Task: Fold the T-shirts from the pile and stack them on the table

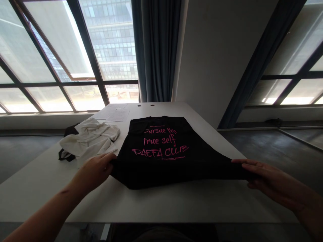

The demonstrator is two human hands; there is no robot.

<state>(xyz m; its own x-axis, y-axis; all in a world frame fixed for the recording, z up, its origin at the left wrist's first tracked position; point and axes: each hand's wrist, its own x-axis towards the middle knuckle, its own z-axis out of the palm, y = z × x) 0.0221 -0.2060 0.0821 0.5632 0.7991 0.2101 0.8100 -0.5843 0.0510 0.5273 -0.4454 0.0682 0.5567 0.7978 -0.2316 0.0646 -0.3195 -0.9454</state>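
Observation:
A black T-shirt [161,171] with pink lettering lies spread on the white table, its sides folded in and its near end pulled wide. My left hand [97,169] grips the near left corner of the cloth, fingers closed. On the other side my right hand [264,176] holds the near right corner, which is drawn out to a point, with the thumb and fingers around the fabric. Between the two hands the near edge looks stretched and slightly raised. Some fingertips are hidden by the dark cloth.
Left of the shirt is a crumpled heap of white cloth [88,139] with black cloth under it. Sheets of paper [117,113] lie farther back on the white table [202,205]. Beyond the table hangs a dark blue curtain [157,50] beside windows and a wall.

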